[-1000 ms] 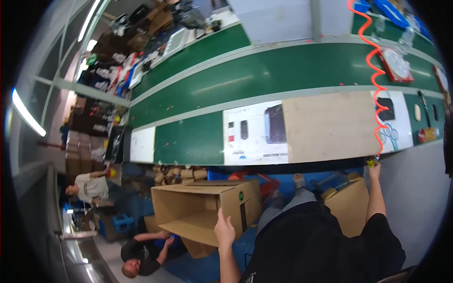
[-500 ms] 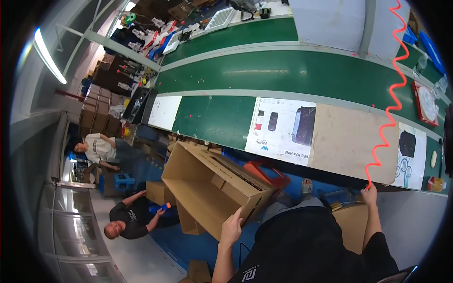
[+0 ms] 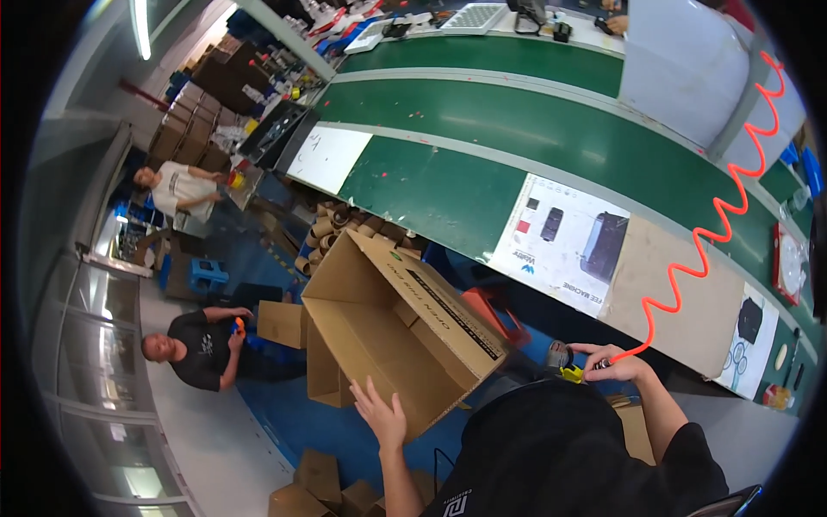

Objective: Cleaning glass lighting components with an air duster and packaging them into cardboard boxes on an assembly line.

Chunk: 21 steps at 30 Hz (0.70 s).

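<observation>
A large open cardboard box (image 3: 469, 345) stands tilted in front of me, its mouth turned toward my left side. My left hand (image 3: 381, 418) is open, fingers spread against the box's near lower edge. In my right hand (image 3: 618, 362) is a small yellow-and-black air tool (image 3: 572, 373), gripped near its hose fitting. A red coiled hose (image 3: 680, 271) runs from it up to the upper right. Fingers partly cover the tool, so its exact kind is unclear.
A green workbench (image 3: 422, 185) crosses ahead, bearing a printed carton panel (image 3: 560, 237) and a plain cardboard sheet (image 3: 672, 276). Cardboard tubes (image 3: 323, 228) lie beyond the box. A red stool (image 3: 495, 314) is beside it. Two people stand at the left; more cartons (image 3: 319, 474) sit below.
My right hand has come inward toward the box with the air tool and hose. My left fingers have spread from their hold on the box edge. The view has turned.
</observation>
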Tool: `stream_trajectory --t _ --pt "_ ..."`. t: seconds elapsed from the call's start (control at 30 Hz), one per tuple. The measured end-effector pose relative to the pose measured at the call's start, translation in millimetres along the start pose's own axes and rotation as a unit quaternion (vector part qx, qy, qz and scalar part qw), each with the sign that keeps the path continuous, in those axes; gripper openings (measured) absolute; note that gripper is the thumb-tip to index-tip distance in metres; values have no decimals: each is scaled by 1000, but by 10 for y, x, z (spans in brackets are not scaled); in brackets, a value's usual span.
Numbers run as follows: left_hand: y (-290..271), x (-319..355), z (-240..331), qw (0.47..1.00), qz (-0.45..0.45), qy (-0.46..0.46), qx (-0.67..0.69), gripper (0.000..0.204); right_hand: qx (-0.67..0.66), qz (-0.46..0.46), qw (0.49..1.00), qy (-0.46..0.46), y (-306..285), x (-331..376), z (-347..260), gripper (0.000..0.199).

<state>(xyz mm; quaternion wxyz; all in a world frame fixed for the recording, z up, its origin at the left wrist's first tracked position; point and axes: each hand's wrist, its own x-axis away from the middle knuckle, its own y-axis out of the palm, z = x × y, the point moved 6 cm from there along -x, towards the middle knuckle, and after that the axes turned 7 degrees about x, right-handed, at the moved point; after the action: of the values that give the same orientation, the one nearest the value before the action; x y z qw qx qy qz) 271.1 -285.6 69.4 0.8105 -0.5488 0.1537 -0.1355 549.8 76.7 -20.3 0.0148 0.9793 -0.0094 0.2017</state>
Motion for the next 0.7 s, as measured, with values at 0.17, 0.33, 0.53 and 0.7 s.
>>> stream_trajectory --t 0.17,0.33,0.53,0.7 --pt "-58 64 -384 983 43 -83 157 66 30 -117 991 -56 285 -572 -831 22" --pt "-45 193 -928 961 38 -132 241 62 -164 -184 968 -49 428 -933 -1084 23" --pt "19 294 -1301 932 109 -218 269 56 -73 -112 990 -53 -10 -1343 -1575 30" --pt "131 382 -1398 913 168 -259 268 52 -67 45 987 -141 -940 -2357 -1877 34"
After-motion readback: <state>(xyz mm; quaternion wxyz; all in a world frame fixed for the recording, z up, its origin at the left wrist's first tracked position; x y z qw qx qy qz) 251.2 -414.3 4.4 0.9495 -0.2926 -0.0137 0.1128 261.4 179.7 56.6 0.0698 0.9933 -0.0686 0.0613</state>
